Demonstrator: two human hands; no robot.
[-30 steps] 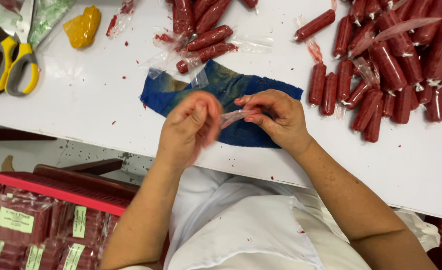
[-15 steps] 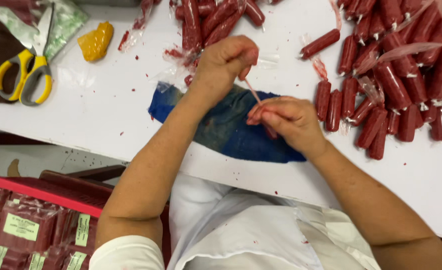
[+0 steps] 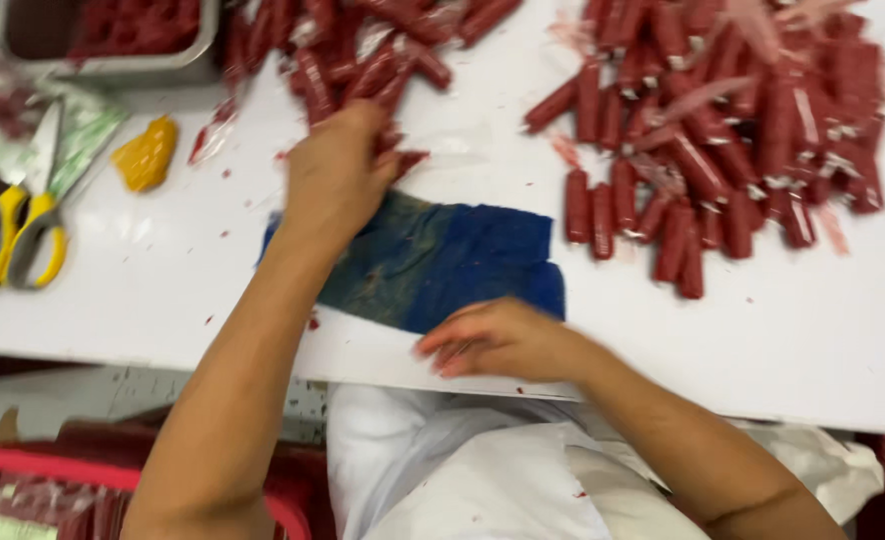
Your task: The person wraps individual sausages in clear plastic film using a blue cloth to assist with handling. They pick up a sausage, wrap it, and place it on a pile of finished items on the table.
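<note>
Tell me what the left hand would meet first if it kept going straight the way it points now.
The left hand points away from the body, up the white table. Its fingers already reach the near pile of red wrapped sausages; that pile comes first, though motion blur hides whether they touch.

Light was bright and even, shadows faint; motion blur smeared both hands and the sausages (image 3: 723, 150) beyond them.

Two hands, the left (image 3: 338, 175) and the right (image 3: 498, 340). One blue cloth (image 3: 463, 260), one pair of yellow-handled scissors (image 3: 18, 235), one yellow lump (image 3: 146, 153), one metal tray (image 3: 113, 65). The red sausages (image 3: 723, 150) lie in two heaps, too many and too blurred to count.
</note>
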